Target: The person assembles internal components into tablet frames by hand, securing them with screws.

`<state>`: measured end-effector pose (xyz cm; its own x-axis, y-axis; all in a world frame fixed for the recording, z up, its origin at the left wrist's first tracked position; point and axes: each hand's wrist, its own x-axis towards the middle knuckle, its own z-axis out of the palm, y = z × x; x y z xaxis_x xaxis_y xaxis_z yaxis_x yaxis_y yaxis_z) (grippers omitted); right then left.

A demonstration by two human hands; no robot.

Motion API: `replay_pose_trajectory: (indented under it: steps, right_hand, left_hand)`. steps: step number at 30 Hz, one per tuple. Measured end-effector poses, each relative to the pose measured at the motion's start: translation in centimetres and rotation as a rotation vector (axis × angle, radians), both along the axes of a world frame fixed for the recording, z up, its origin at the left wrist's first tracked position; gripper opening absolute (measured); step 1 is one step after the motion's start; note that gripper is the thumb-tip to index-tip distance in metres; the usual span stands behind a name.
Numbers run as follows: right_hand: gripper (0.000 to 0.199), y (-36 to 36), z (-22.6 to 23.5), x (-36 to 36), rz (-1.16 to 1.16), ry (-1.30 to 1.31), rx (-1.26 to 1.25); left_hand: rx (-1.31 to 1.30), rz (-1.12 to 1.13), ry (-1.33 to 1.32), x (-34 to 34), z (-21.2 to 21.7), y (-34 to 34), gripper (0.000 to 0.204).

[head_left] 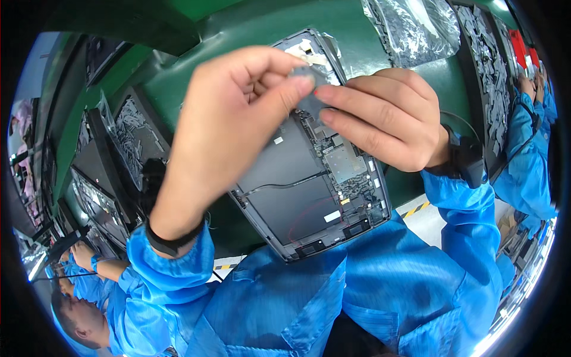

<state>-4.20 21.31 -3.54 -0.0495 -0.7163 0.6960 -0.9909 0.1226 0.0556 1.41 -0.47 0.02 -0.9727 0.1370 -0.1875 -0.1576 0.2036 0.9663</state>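
Note:
Between both hands, above an opened tablet [285, 208], is a small grey flat piece [308, 102]; its exact kind does not show. My left hand [238, 98] pinches its upper part between thumb and forefinger. From the other side, my right hand [386, 116] has its fingertips closed on the same piece. Below them lies the tablet, back off, tilted on the bench. A green circuit board [345, 163] runs along its right side, and a black cable [285, 183] crosses the dark battery area. My hands cover part of its upper half.
The tablet rests on a green bench [250, 27]. A clear plastic bag [416, 30] lies at the far right, beside a black tray of grey pieces [485, 65]. More trays of pieces [140, 128] stand on the left. Co-workers in blue [83, 309] sit at both sides.

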Motion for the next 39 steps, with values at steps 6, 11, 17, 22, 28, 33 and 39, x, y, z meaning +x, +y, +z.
replay_pose_trajectory:
  steps: [6, 11, 17, 22, 28, 33, 39]
  right_hand:
    - [0.032, -0.5, 0.2, -1.0, 0.080, 0.048, 0.017]
    - [0.035, -1.1, -0.1, -1.8, 0.033, -0.030, 0.008]
    - [0.033, -2.1, -1.8, -2.1, -0.010, -0.086, -0.029]
    - [0.029, -2.5, -1.6, -2.3, -0.055, -0.092, -0.077]
    - [0.031, -3.0, -1.8, -1.8, -0.084, -0.160, -0.085]
    - [0.030, -3.0, -2.0, -2.2, -0.042, -0.218, -0.052]
    - [0.025, -2.8, -1.5, -1.7, -0.158, -0.217, -0.059]
  left_hand:
    - [0.089, -0.079, -0.202, -2.4, 0.6, -1.1, 0.021]
    - [-0.271, 0.067, 0.243, -3.3, -0.4, -0.9, 0.023]
    - [-0.421, 0.054, 0.376, -2.9, -3.7, -1.1, 0.022]
    - [-0.512, 0.047, 0.273, -2.5, -3.3, -0.9, 0.025]
    - [-0.501, 0.050, 0.277, -2.7, -3.5, -0.8, 0.026]
    - [-0.503, 0.067, 0.282, -2.5, -3.6, -0.8, 0.026]
    - [-0.566, 0.070, 0.338, -2.4, -3.8, -0.6, 0.026]
